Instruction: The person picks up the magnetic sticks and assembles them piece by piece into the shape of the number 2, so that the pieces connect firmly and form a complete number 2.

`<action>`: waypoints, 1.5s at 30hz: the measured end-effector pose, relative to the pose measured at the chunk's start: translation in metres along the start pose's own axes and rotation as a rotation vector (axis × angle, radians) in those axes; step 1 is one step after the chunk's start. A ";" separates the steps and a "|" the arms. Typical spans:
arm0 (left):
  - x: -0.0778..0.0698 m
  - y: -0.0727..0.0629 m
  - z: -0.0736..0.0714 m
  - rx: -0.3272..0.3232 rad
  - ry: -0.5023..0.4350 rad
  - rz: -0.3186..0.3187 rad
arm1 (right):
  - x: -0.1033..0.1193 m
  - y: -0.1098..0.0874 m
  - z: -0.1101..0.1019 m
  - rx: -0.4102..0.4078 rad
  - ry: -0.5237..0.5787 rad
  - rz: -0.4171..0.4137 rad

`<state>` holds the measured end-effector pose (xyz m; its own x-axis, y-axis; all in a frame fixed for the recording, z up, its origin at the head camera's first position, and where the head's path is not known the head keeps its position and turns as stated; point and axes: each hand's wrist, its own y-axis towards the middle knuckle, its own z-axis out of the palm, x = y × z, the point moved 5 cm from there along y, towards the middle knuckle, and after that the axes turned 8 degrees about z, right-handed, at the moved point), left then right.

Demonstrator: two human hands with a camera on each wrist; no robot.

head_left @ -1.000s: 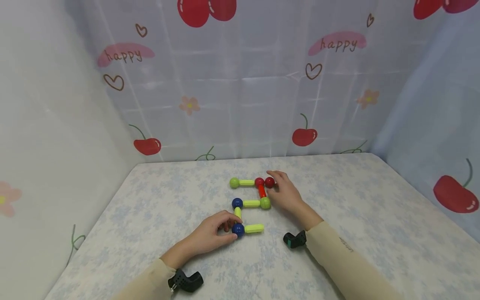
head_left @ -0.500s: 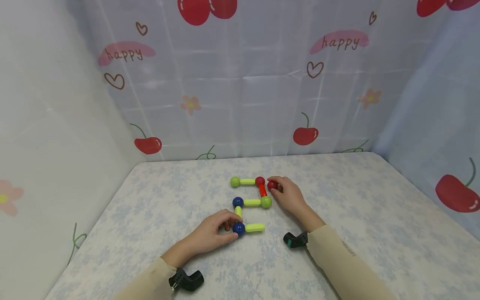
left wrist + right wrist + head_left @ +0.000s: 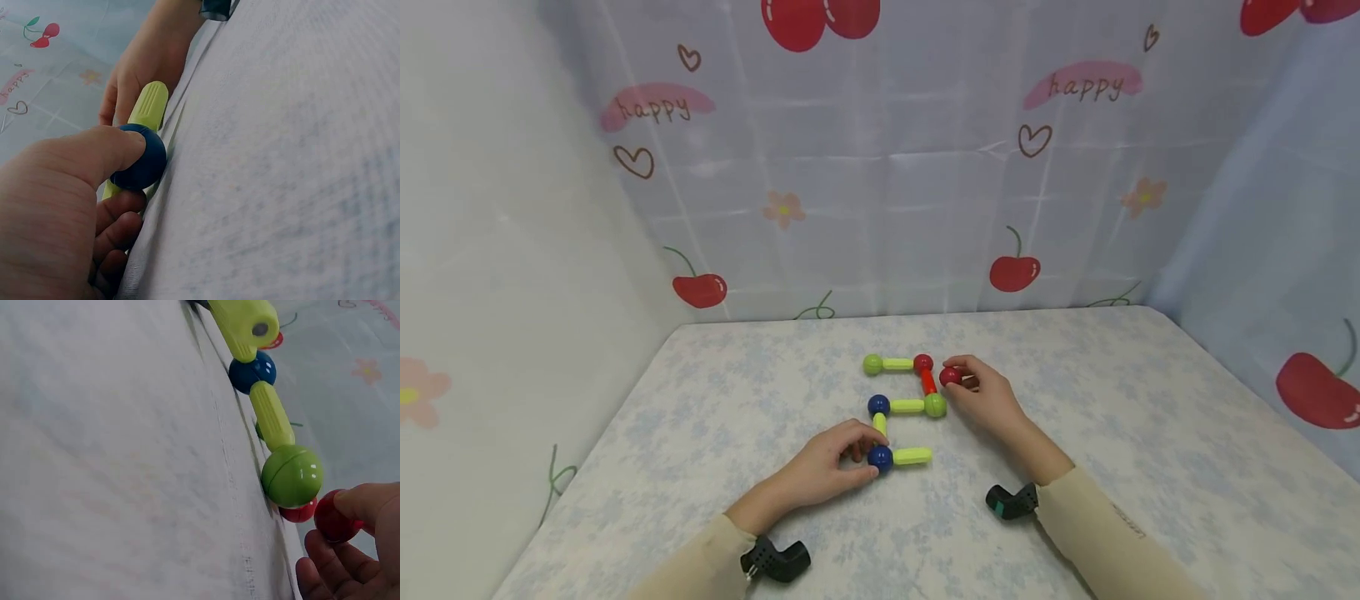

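My left hand (image 3: 827, 468) pinches the near blue ball (image 3: 881, 458) of a flat chain of magnetic balls and rods. From that ball a yellow-green rod (image 3: 913, 456) points right with its far end free. Another rod runs back to a second blue ball (image 3: 878, 405). The chain goes on to a green ball (image 3: 935, 406), along a red rod (image 3: 928, 382) to a red ball (image 3: 922, 363), then left to another green ball (image 3: 872, 364). My right hand (image 3: 991, 398) holds a loose red ball (image 3: 336, 516) between thumb and fingers, just right of the chain.
The pale, blue-mottled tabletop (image 3: 737, 375) spreads around the chain. A printed curtain (image 3: 880, 167) hangs along its back edge, with more curtain at both sides. Black wrist cameras (image 3: 778, 560) sit on the cuffs of both sleeves.
The loose red ball has come away from beside the chain's red ball, moving slightly right and toward me in my right hand. My left hand keeps its grip on the blue ball.
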<state>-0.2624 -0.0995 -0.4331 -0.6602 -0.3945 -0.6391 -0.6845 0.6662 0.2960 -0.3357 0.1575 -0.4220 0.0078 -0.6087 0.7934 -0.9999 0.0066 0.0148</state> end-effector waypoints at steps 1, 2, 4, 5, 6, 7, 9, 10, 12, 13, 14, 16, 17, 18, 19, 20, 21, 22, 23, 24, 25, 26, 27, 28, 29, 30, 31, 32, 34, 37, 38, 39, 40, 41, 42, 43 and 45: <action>-0.001 0.001 0.000 0.001 -0.001 0.000 | 0.002 -0.005 -0.001 0.015 0.014 -0.007; -0.001 0.001 0.000 0.002 0.001 -0.001 | 0.004 -0.009 -0.002 0.033 0.025 -0.023; -0.002 0.003 0.000 -0.001 0.004 0.000 | 0.011 -0.019 -0.003 0.072 0.044 -0.068; -0.003 0.003 0.000 -0.003 0.004 0.000 | 0.014 -0.024 -0.003 0.090 0.048 -0.096; -0.003 0.004 0.000 -0.005 0.004 0.001 | 0.017 -0.029 -0.004 0.108 0.050 -0.128; -0.004 0.004 -0.001 -0.006 0.006 0.001 | 0.019 -0.034 -0.004 0.123 0.051 -0.156; -0.004 0.006 -0.001 -0.005 0.008 0.006 | 0.021 -0.043 -0.004 0.167 0.052 -0.207; -0.005 0.006 -0.001 -0.005 0.008 0.007 | 0.020 -0.048 -0.003 0.197 0.053 -0.230; -0.005 0.007 -0.001 0.001 0.007 0.002 | 0.016 -0.055 0.000 0.278 0.070 -0.261; -0.004 0.007 -0.001 0.003 0.005 -0.003 | 0.014 -0.058 0.002 0.316 0.083 -0.270; -0.004 0.007 -0.001 0.005 0.005 -0.009 | 0.012 -0.060 0.003 0.352 0.098 -0.275; -0.003 0.006 -0.001 0.009 0.004 -0.021 | 0.009 -0.062 0.007 0.402 0.114 -0.285; -0.002 0.005 -0.002 0.010 0.005 -0.027 | 0.008 -0.062 0.008 0.415 0.115 -0.289; -0.001 0.005 -0.002 0.011 0.007 -0.031 | 0.008 -0.061 0.009 0.416 0.110 -0.292; -0.001 0.004 -0.002 0.011 0.008 -0.034 | 0.007 -0.061 0.010 0.418 0.107 -0.293; 0.000 0.004 -0.003 0.011 0.010 -0.036 | 0.007 -0.060 0.011 0.419 0.101 -0.290; 0.000 0.004 -0.003 0.012 0.011 -0.037 | 0.007 -0.060 0.012 0.420 0.093 -0.288; 0.000 0.003 -0.003 0.012 0.010 -0.039 | 0.006 -0.059 0.012 0.419 0.089 -0.285; 0.000 0.003 -0.004 0.010 0.010 -0.040 | 0.006 -0.059 0.012 0.419 0.084 -0.285; -0.001 0.003 -0.004 0.009 0.008 -0.041 | 0.006 -0.059 0.013 0.417 0.079 -0.280; -0.001 0.003 -0.004 0.007 0.008 -0.042 | 0.005 -0.059 0.013 0.414 0.072 -0.279; -0.001 0.002 -0.004 0.005 0.008 -0.042 | 0.005 -0.059 0.013 0.412 0.064 -0.281; -0.001 0.002 -0.004 0.004 0.005 -0.042 | 0.005 -0.059 0.014 0.409 0.058 -0.283; -0.001 0.002 -0.003 0.003 0.004 -0.042 | 0.004 -0.059 0.014 0.405 0.050 -0.288; 0.000 0.002 -0.003 0.002 0.001 -0.041 | 0.004 -0.059 0.014 0.401 0.038 -0.295; 0.000 0.001 -0.002 0.002 0.000 -0.039 | 0.003 -0.059 0.015 0.397 0.028 -0.300; 0.000 0.001 -0.002 0.003 0.000 -0.038 | 0.003 -0.059 0.015 0.395 0.019 -0.307; 0.000 0.001 -0.001 0.003 -0.001 -0.038 | 0.003 -0.059 0.015 0.393 0.015 -0.315; 0.000 0.001 0.000 0.004 -0.004 -0.036 | 0.002 -0.060 0.015 0.390 0.003 -0.328; 0.001 0.001 0.000 0.002 -0.005 -0.035 | 0.002 -0.060 0.015 0.383 -0.007 -0.336; 0.001 0.001 0.001 0.002 -0.006 -0.036 | 0.002 -0.061 0.015 0.379 -0.013 -0.336; 0.001 0.002 0.001 0.002 -0.007 -0.036 | 0.002 -0.061 0.015 0.375 -0.020 -0.337; 0.001 0.002 0.001 0.003 -0.008 -0.037 | 0.002 -0.061 0.015 0.370 -0.025 -0.340; 0.001 0.002 0.002 0.004 -0.007 -0.038 | 0.002 -0.061 0.015 0.368 -0.030 -0.338; 0.001 0.002 0.002 0.005 -0.008 -0.039 | 0.001 -0.061 0.014 0.366 -0.032 -0.342; 0.002 0.003 0.002 0.006 -0.009 -0.040 | 0.001 -0.062 0.014 0.364 -0.034 -0.345; 0.002 0.003 0.003 0.008 -0.011 -0.037 | 0.000 -0.062 0.014 0.362 -0.031 -0.359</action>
<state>-0.2646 -0.0960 -0.4356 -0.6310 -0.4118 -0.6575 -0.7060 0.6561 0.2665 -0.2738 0.1458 -0.4314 0.3573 -0.5456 0.7581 -0.8748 -0.4798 0.0670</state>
